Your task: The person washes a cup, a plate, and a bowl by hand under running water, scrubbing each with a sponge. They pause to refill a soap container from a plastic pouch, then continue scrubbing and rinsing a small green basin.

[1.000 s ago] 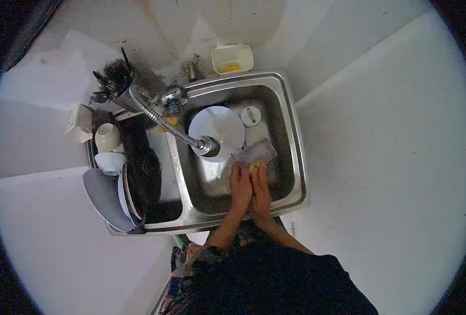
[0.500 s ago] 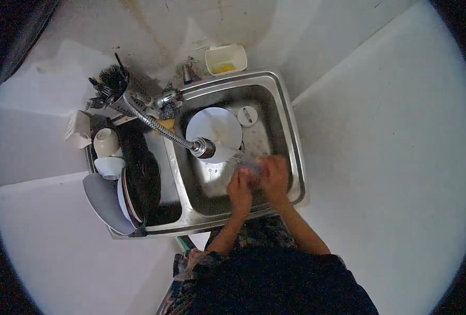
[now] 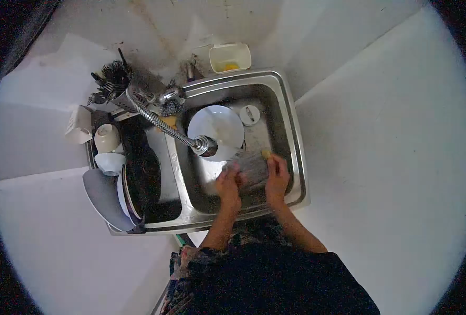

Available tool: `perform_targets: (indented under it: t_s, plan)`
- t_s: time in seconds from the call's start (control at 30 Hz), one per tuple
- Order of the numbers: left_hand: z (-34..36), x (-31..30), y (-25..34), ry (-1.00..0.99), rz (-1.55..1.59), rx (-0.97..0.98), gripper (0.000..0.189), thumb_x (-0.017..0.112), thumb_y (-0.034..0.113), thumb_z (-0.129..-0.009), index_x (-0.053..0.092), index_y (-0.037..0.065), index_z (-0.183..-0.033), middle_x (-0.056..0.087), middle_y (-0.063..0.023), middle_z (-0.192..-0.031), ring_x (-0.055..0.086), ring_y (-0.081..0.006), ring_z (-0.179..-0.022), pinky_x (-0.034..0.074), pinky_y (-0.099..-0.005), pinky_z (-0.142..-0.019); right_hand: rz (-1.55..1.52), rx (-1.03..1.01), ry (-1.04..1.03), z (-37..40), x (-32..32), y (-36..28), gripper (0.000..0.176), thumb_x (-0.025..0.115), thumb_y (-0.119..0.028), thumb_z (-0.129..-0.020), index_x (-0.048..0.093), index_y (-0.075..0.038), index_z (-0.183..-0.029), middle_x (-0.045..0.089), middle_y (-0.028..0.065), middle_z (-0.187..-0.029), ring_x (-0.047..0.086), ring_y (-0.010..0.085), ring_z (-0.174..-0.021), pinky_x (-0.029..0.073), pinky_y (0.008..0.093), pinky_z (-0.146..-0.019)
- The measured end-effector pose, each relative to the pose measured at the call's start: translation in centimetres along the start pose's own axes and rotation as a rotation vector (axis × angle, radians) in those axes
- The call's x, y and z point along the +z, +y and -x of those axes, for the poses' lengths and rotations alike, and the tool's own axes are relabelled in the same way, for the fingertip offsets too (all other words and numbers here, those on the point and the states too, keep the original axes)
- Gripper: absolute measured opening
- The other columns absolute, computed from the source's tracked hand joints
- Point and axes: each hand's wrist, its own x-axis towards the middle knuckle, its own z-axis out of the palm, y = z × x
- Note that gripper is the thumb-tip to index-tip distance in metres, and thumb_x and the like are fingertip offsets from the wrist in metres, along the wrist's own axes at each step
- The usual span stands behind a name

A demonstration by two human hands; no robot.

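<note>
Two grips | your left hand holds glass | right hand pinches sponge | plate at 11 o'clock waits | rack loaded

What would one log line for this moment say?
place: sink | left hand: holds clear glass | right hand: holds yellow sponge | nearby: white plate

The rectangular stainless-steel sink is brushed metal with a dull sheen. The ribbed flexible metal tap hose gleams brighter. The round white plate looks glazed and glossy. The clear smooth vessel may be glass or plastic; I cannot tell which. The small yellow sponge looks matt. The white tabletop is smooth and matt.
</note>
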Motion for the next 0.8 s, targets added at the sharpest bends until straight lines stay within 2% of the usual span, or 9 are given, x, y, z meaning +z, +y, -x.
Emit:
perform_targets:
  t_s: [0.1,0.2,0.4,0.5,0.57,0.63,0.7,0.73,0.8]
  plan:
    - [-0.3,-1.0,3.3,-0.011,0.105,-0.049,0.019,0.060,0.024,-0.084,0.056,0.007,-0.078,0.053,0.0004,-0.064,0.050,-0.0120,-0.051,0.041,-0.0276,-0.047,0.023,-0.126,-0.162,1.6,-2.2,-1.0,0.018,0.057,-0.017,-0.088,0.060,-0.001,-0.094,0.058,0.0069,-0.091,0.055,0.0160,-0.077,0.044,0.0288,-0.069]
    - [-0.6,-2.1,1.7,0.030,0.127,-0.123,0.019,0.060,0.024,-0.083,0.056,0.008,-0.074,0.050,0.0013,-0.060,0.047,-0.0112,-0.048,0.039,-0.0261,-0.045,0.180,-0.151,-0.253,-1.3,-1.5,0.7,0.014,0.057,-0.014,-0.088,0.062,-0.002,-0.093,0.058,0.0077,-0.091,0.055,0.0174,-0.074,0.045,0.0287,-0.066]
    - [-0.5,-3.8,3.3,0.110,0.157,-0.117,0.023,0.061,0.027,-0.083,0.053,0.011,-0.068,0.046,0.0017,-0.056,0.043,-0.0105,-0.044,0.035,-0.0248,-0.043,0.006,-0.308,-0.351,1.3,-1.9,-1.4,0.010,0.060,-0.011,-0.084,0.063,-0.003,-0.089,0.059,0.0098,-0.085,0.057,0.0200,-0.073,0.045,0.0283,-0.065]
    - [-1.3,-3.6,1.8,0.153,0.179,-0.144,0.025,0.061,0.028,-0.083,0.049,0.013,-0.066,0.045,0.0027,-0.056,0.041,-0.0093,-0.044,0.033,-0.0233,-0.042,0.156,-0.193,-0.211,0.6,0.2,-0.9,0.011,0.060,-0.012,-0.084,0.063,-0.003,-0.090,0.059,0.0102,-0.087,0.057,0.0215,-0.073,0.045,0.0291,-0.066]
    - [-1.8,-4.1,1.4,0.198,0.157,-0.185,0.026,0.060,0.028,-0.083,0.048,0.014,-0.065,0.044,0.0034,-0.056,0.041,-0.0086,-0.044,0.032,-0.0226,-0.042,0.072,-0.267,-0.274,1.2,0.2,-2.7,0.012,0.059,-0.013,-0.085,0.063,-0.003,-0.091,0.059,0.0105,-0.087,0.057,0.0217,-0.074,0.045,0.0292,-0.067]
    - [-2.9,-5.3,1.3,-0.001,0.247,-0.116,0.025,0.057,0.029,-0.085,0.048,0.013,-0.068,0.045,0.0041,-0.057,0.043,-0.0094,-0.046,0.031,-0.0233,-0.041,-0.005,-0.354,-0.331,1.9,-0.3,-2.2,0.014,0.058,-0.014,-0.085,0.062,-0.003,-0.091,0.058,0.0108,-0.087,0.057,0.0220,-0.075,0.045,0.0294,-0.067]
    - [-5.4,-5.6,0.3,0.085,0.319,-0.086,0.023,0.055,0.031,-0.087,0.052,0.012,-0.075,0.046,0.0031,-0.057,0.044,-0.0109,-0.047,0.030,-0.0243,-0.041,0.172,-0.077,-0.453,2.7,-0.5,2.5,0.018,0.056,-0.017,-0.087,0.063,-0.003,-0.095,0.059,0.0124,-0.092,0.057,0.0248,-0.083,0.045,0.0337,-0.072]
    - [-5.5,-5.0,1.0,0.133,0.281,-0.086,0.024,0.054,0.032,-0.088,0.053,0.011,-0.077,0.047,0.0026,-0.058,0.044,-0.0113,-0.047,0.030,-0.0246,-0.041,0.169,-0.084,-0.461,2.1,-0.1,4.1,0.018,0.056,-0.017,-0.087,0.063,-0.003,-0.095,0.059,0.0124,-0.092,0.057,0.0248,-0.083,0.045,0.0337,-0.072]
    - [-5.3,-4.0,2.2,0.181,0.245,-0.088,0.025,0.053,0.033,-0.088,0.053,0.010,-0.079,0.049,0.0022,-0.059,0.045,-0.0118,-0.048,0.030,-0.0249,-0.041,0.447,-0.488,-0.609,1.0,0.8,6.0,0.022,0.053,-0.023,-0.089,0.063,-0.006,-0.098,0.059,0.0138,-0.100,0.055,0.0286,-0.095,0.042,0.0391,-0.084]
